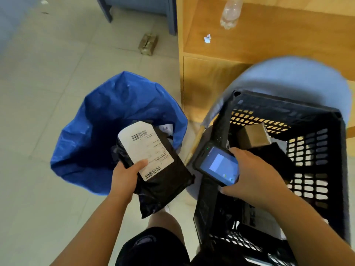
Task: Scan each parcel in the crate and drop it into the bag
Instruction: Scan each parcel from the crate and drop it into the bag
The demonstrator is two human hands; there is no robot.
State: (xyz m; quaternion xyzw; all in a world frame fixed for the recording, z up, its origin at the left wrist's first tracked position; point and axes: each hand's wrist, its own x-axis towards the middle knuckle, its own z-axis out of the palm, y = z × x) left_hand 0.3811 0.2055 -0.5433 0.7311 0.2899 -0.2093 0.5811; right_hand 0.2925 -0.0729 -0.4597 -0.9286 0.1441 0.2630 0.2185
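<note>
Parcel [163,181] — label up, upright lengthwise

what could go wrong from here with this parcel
The left hand grips the black parcel by one edge over the blue bag; it might slip in before the scanner in the right hand reads it.
The thumb lies on the label near the lower barcode and may block the read.
The crate seems perched on a round stool and could tip.
</note>
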